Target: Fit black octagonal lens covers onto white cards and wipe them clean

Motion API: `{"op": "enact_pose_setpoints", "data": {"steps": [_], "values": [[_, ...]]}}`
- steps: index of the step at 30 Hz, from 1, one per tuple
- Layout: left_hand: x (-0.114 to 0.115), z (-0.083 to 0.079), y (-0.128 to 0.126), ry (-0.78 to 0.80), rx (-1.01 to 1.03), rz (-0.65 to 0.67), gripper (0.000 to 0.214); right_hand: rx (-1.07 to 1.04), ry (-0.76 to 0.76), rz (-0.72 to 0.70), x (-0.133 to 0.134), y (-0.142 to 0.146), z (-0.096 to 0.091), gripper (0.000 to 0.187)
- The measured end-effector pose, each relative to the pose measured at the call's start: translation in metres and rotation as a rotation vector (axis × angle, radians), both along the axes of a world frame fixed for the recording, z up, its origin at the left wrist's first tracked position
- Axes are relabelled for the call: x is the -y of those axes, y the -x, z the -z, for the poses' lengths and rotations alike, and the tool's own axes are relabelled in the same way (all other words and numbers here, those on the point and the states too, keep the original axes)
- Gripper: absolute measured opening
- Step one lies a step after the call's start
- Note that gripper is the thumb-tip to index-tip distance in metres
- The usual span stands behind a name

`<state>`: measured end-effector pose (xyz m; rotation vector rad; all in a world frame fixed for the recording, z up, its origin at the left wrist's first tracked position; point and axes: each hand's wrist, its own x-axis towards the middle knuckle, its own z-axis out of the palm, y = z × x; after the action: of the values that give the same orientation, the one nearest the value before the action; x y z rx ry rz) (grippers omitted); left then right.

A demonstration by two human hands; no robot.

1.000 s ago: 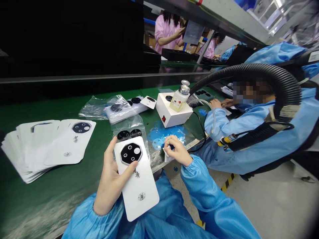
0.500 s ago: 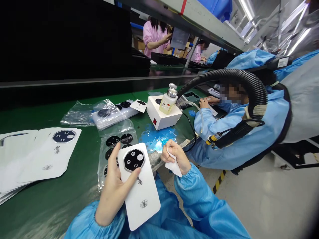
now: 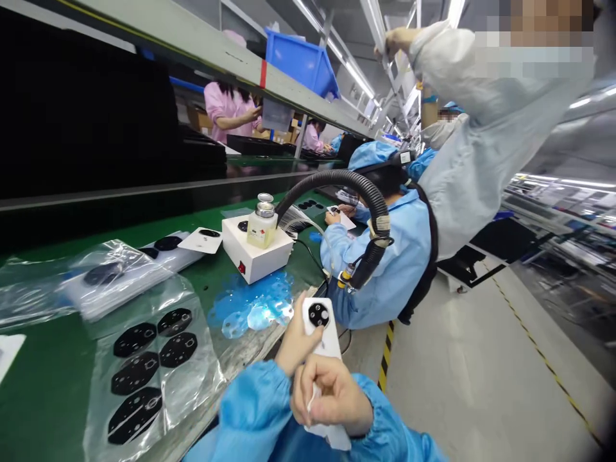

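My left hand grips a white phone back cover by its edges, thumb close to the black octagonal camera panel at its upper end. In front of the cover's lower part, my right hand is closed on a crumpled white wipe. The right hand hides much of the cover's lower half, and I cannot tell whether the wipe touches it. Blue film discs lie on the bench behind my hands. To the left, a clear plastic sheet carries several black camera panels.
A white box with a red switch bears a solvent bottle. A black corrugated hose arches beside it. Bagged parts and another white cover lie behind. A co-worker in blue sits right; a person in pale clothing stands beyond.
My view has swung to the right. Left hand and cover have moved away from me, and the right hand with the wipe has come in front of the cover's lower part.
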<state>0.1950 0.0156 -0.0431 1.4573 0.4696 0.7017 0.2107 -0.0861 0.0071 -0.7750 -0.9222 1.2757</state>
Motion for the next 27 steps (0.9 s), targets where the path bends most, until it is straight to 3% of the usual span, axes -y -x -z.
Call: {"op": "enact_pose_setpoints", "data": {"steps": [3,7,11,14,17,20,23,27], "values": [[-0.005,0.0,-0.045,-0.001,0.071,0.068,0.041,0.011,-0.007,-0.016,0.005,0.004,0.003,0.031],[-0.005,-0.007,-0.079,0.019,0.147,0.165,0.038,0.053,-0.039,-0.011,0.006,0.002,0.001,0.031],[0.0,-0.013,-0.09,0.031,0.187,0.249,0.038,0.103,-0.066,0.001,0.007,-0.001,-0.001,0.028],[0.003,-0.008,-0.083,0.03,0.14,0.311,0.037,0.131,-0.079,-0.021,0.006,0.003,-0.001,0.025],[0.002,0.005,-0.049,0.026,0.028,0.299,0.037,0.15,-0.106,-0.057,0.003,0.011,-0.001,0.023],[-0.001,0.005,0.017,0.007,-0.039,0.15,0.051,0.164,-0.147,-0.081,-0.002,0.017,-0.003,0.018],[0.003,-0.017,0.092,-0.008,-0.055,-0.113,0.076,0.192,-0.186,-0.073,-0.007,0.017,-0.011,0.01],[0.022,-0.062,0.158,0.012,-0.022,-0.43,0.078,0.438,-0.33,0.007,-0.019,0.019,-0.035,0.012]]}}
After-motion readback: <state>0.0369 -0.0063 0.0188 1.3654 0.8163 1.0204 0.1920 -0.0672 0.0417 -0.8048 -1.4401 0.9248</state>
